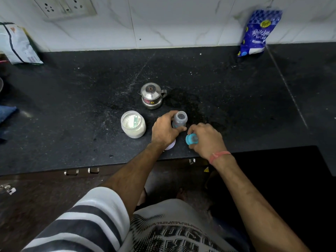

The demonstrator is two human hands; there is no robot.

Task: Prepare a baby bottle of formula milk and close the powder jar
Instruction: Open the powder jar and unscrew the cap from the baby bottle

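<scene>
Right hand (205,139) clasping the teal teat cap (191,139), left hand (166,129) around the open baby bottle (179,120) (seemingly empty).

Only 1 view: a wide-angle camera on the person's head, looking forward and steeply down over the chest and both forearms onto the black countertop (91,106). The tiled wall (172,20) fills the top edge, bowed by the lens; the counter's front edge crosses mid-frame.
</scene>
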